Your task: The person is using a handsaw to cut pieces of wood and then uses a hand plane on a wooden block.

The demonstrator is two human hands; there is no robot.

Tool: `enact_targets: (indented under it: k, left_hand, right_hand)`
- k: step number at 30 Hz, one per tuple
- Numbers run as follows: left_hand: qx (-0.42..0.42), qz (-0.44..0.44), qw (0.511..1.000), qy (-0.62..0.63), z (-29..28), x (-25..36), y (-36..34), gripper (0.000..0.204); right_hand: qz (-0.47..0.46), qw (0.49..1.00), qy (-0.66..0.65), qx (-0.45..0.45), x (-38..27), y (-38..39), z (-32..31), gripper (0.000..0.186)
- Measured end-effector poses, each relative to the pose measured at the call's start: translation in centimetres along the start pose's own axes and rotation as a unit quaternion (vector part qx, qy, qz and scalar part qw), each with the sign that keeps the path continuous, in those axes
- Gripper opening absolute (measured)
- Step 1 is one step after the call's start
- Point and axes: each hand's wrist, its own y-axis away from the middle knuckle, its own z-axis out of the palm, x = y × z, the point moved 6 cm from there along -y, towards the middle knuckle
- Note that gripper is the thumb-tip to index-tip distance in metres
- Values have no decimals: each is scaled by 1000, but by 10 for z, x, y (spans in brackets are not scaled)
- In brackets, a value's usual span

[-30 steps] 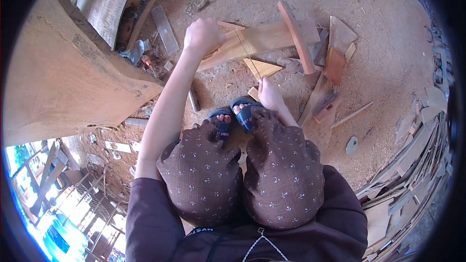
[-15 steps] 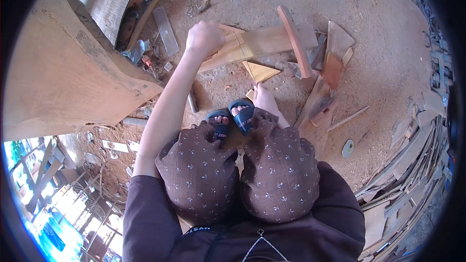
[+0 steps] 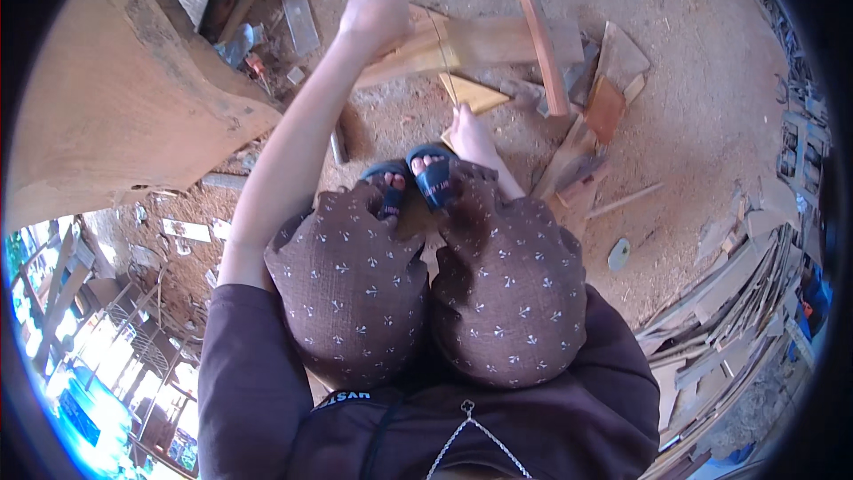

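Observation:
My left hand [image 3: 378,18] is closed in a fist over the left part of a light wooden plank [image 3: 506,44] on the ground. It seems to grip a piece of wood [image 3: 429,16] lying on the plank; blur and the hand itself hide the hold. My right hand [image 3: 471,135], nearer my feet, is closed around what looks like the handle of a handsaw. Its thin dark blade [image 3: 447,60], seen edge-on, runs away from my fingers across the wood. Beside the blade, near my right fingers, lies a yellowish triangular offcut [image 3: 480,94].
A reddish wooden bar [image 3: 544,49] lies across the plank's right part. Scrap boards [image 3: 619,58] sit farther right. A huge wooden slab [image 3: 133,98] fills the left. My sandalled feet [image 3: 431,180] are close below the plank. Stacked wood strips [image 3: 720,320] edge the lower right.
The whole view has shifted, so everything appears higher in the picture. Relative to the plank, my right hand is slightly farther forward. Both hands stay closed, and the blade still crosses the wood.

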Motion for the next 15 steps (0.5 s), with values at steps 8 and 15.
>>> enact_targets:
  k: [8, 15]
  left_hand:
    - [16, 21, 1000, 12, -8, 22, -4, 27]
    - [43, 25, 999, -1, -3, 6, -10, 28]
  right_hand:
    - [-69, 994, -48, 66, -14, -70, -20, 28]
    - [-74, 994, -36, 77, 28, 8, -7, 22]
